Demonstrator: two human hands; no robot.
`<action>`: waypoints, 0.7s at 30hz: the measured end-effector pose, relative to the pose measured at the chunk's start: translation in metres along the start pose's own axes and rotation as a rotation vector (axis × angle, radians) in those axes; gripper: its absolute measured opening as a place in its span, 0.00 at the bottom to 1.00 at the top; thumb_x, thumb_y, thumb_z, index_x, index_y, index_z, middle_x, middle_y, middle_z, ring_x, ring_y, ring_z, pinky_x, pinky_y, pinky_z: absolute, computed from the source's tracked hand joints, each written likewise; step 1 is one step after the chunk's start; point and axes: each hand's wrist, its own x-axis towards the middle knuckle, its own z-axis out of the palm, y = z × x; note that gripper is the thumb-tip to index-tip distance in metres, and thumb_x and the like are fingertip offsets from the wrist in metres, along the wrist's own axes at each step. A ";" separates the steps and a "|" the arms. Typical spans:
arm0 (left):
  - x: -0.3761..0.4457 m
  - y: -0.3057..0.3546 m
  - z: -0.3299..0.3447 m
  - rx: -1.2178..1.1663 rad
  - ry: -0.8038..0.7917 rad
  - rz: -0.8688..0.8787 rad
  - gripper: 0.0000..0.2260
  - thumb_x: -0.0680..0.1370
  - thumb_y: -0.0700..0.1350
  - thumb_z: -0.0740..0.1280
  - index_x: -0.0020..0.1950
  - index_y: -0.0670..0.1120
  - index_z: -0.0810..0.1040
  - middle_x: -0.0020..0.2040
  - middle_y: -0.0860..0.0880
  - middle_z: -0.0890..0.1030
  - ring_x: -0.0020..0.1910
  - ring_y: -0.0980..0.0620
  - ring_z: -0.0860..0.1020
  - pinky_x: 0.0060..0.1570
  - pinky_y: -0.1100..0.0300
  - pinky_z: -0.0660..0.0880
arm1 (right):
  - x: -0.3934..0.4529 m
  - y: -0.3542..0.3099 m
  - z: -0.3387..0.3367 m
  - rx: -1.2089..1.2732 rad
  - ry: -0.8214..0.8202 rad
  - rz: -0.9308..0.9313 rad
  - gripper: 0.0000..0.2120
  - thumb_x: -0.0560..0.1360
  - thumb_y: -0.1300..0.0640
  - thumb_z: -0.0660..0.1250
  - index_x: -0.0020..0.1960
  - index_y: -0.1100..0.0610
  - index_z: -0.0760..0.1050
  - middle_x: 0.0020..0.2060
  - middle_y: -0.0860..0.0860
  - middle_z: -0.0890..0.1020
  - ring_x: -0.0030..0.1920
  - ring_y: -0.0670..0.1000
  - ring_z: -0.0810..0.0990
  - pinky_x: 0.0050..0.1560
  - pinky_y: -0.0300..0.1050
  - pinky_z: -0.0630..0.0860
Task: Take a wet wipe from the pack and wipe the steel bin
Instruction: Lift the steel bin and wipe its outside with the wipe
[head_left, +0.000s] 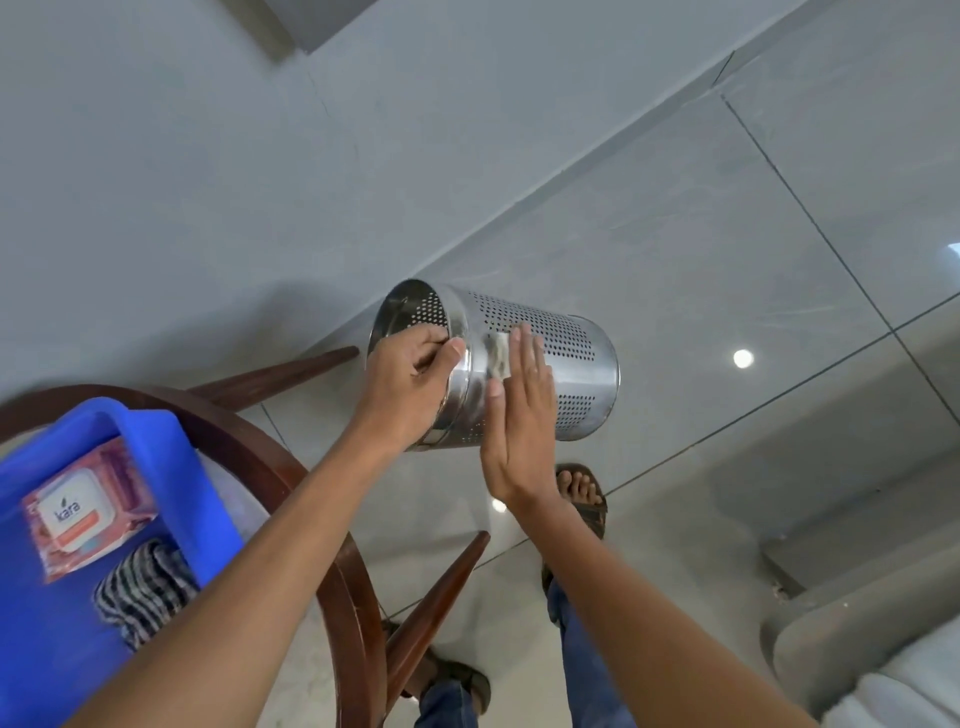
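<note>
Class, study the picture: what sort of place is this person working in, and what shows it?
Probably a home or office room: glossy tiled floor, a round wooden table bearing a blue tub, and a pale cushioned seat.

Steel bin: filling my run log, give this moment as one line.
phase: wiping | left hand: grips steel bin rim, bin tilted off floor | right hand: flat, pressing wet wipe on bin side

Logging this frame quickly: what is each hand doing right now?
Left hand: closed on the rim of the steel bin, holding it tilted.
Right hand: open and flat, pressing the wipe against the bin.
</note>
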 end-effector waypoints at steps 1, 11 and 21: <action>-0.003 0.003 -0.003 -0.035 -0.017 -0.010 0.09 0.85 0.43 0.70 0.56 0.37 0.85 0.48 0.37 0.90 0.50 0.34 0.88 0.55 0.35 0.84 | 0.000 0.009 -0.005 -0.019 0.027 0.044 0.29 0.92 0.44 0.44 0.91 0.48 0.44 0.92 0.44 0.46 0.91 0.47 0.41 0.90 0.57 0.43; -0.015 0.014 -0.014 -0.035 -0.137 0.090 0.07 0.85 0.44 0.70 0.57 0.42 0.85 0.49 0.40 0.91 0.49 0.37 0.89 0.54 0.34 0.85 | 0.007 0.086 -0.056 -0.088 0.147 0.499 0.35 0.90 0.36 0.44 0.91 0.53 0.52 0.91 0.52 0.56 0.91 0.52 0.51 0.90 0.60 0.49; -0.029 0.015 -0.034 0.055 -0.422 0.159 0.21 0.79 0.37 0.76 0.68 0.52 0.74 0.55 0.51 0.87 0.55 0.52 0.87 0.57 0.57 0.85 | 0.005 0.057 -0.049 0.253 0.331 0.625 0.30 0.88 0.39 0.58 0.85 0.52 0.67 0.82 0.55 0.70 0.78 0.49 0.69 0.72 0.44 0.65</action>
